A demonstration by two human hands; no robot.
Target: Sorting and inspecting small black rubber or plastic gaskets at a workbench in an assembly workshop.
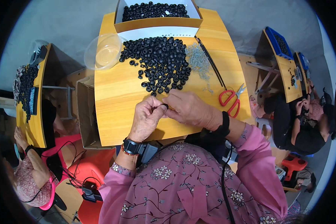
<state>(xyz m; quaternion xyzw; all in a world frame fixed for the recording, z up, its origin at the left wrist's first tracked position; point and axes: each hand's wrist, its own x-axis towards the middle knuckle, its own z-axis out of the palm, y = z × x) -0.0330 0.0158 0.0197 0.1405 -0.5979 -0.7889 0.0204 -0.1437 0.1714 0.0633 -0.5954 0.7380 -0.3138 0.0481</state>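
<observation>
Both my hands meet over the near part of the yellow table, just below a heap of black rounded pieces with holes [156, 56]. Pinched between the fingertips of my left hand [145, 117] is a small black piece [164, 106], mostly covered by the fingers. My right hand [192, 108] closes on the same piece from the other side, its fingertips bent together. Whether a pin is in the fingers cannot be made out. Small silvery metal pins [199, 61] lie in a pile right of the heap.
An open box [158, 25] of black pieces stands at the table's [119, 100] far edge. A clear round tub [104, 51] is at the left. Black rods [212, 61] and red-handled scissors [232, 100] lie at the right. Other people [306, 123] sit at side tables.
</observation>
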